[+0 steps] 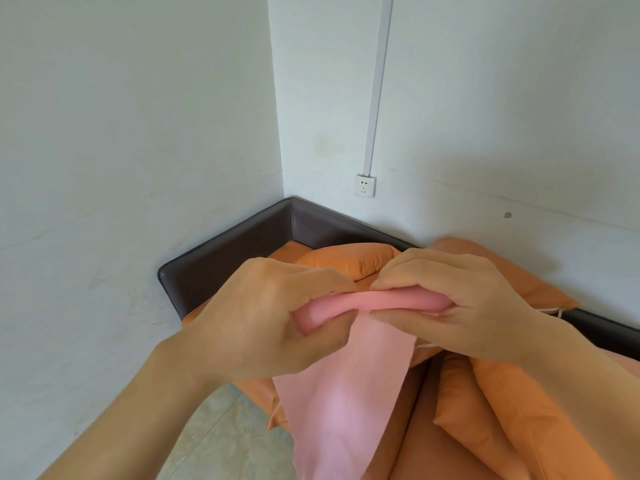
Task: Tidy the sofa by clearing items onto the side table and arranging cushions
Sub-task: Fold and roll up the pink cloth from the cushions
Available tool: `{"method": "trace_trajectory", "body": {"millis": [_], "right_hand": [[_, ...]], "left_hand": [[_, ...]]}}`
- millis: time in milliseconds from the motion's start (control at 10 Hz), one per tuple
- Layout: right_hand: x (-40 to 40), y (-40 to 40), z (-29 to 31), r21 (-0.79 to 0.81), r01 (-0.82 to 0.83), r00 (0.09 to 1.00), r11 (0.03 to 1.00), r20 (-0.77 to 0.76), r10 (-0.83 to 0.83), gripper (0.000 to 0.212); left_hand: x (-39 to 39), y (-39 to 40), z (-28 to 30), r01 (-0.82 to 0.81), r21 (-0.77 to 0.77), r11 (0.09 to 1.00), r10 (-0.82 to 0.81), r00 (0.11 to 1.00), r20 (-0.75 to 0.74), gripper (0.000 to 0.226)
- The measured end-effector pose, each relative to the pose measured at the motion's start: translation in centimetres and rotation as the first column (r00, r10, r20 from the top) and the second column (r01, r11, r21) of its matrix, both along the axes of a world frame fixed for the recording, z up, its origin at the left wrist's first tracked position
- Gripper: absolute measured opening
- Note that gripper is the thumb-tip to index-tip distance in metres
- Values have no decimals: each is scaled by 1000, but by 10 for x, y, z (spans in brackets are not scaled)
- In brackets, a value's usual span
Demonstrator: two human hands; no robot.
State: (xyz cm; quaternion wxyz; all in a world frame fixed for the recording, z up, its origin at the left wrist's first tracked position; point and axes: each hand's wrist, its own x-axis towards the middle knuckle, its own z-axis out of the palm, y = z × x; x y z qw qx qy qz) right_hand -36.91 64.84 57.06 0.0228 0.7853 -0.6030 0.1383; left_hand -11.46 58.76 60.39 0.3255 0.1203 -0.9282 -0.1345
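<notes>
Pinching a pink cloth (pixel 332 403) at its top edge with both hands, held up in the air near the camera, over the sofa (pixel 239 244); left hand (pixel 273 306) has fingers (pixel 322 278) curled over the rolled or bunched top hem, thumb underneath; right hand (pixel 460 299) grips the same hem just beside it, fingers curled on the far side and thumb on the near side; both hands closed on the fabric, nearly touching each other; rest of the cloth hangs down freely below the hands, loose and slack.

Handling, as a judgement: cloth looks thin, soft and very light; no stiffness, drapes straight down; not fragile, not slippery; a top-edge pinch is enough, best taken at two spread points or corners if it is to be folded; a one-hand bunch would do for carrying.

Orange cushions (pixel 349 261) lie on the seat behind and right of the hands, one large orange cushion (pixel 519 403) at near right, tilted; dark sofa frame runs along the far corner of the walls; wall socket (pixel 364 186) above it; tiled floor (pixel 221 431) at near left; side table not in view.
</notes>
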Motion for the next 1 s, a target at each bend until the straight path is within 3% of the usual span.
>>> {"method": "trace_trajectory", "body": {"millis": [100, 200, 300, 400, 500, 700, 900, 1000], "right_hand": [[15, 7, 20, -65, -119, 970, 991, 207, 131, 44], [29, 14, 35, -281, -293, 852, 914, 357, 382, 24], [25, 10, 33, -327, -313, 821, 891, 378, 428, 24], [24, 6, 28, -348, -326, 823, 879, 353, 445, 39], [24, 1, 28, -317, -330, 837, 889, 337, 431, 32], [22, -2, 31, -237, -338, 813, 911, 415, 409, 24], [26, -6, 30, -283, -362, 789, 888, 414, 454, 40], [26, -10, 30, -313, -355, 810, 881, 367, 457, 25]], "left_hand": [[-1, 1, 1, -30, -42, 999, 30, 1000, 4, 19], [-1, 2, 0, -37, -89, 995, 37, 999, -4, 21], [-2, -1, -1, -42, -100, 994, 40, 999, -26, 20], [-3, -7, -3, -34, -51, 998, 31, 998, -51, 15], [-2, -10, -4, -48, -27, 998, 47, 997, -57, 14], [2, -9, -1, -18, -31, 999, 17, 1000, -22, 32], [0, -14, -1, -32, -3, 999, 32, 999, -43, 14], [1, -14, -2, -38, -6, 999, 38, 999, -30, 17]]}}
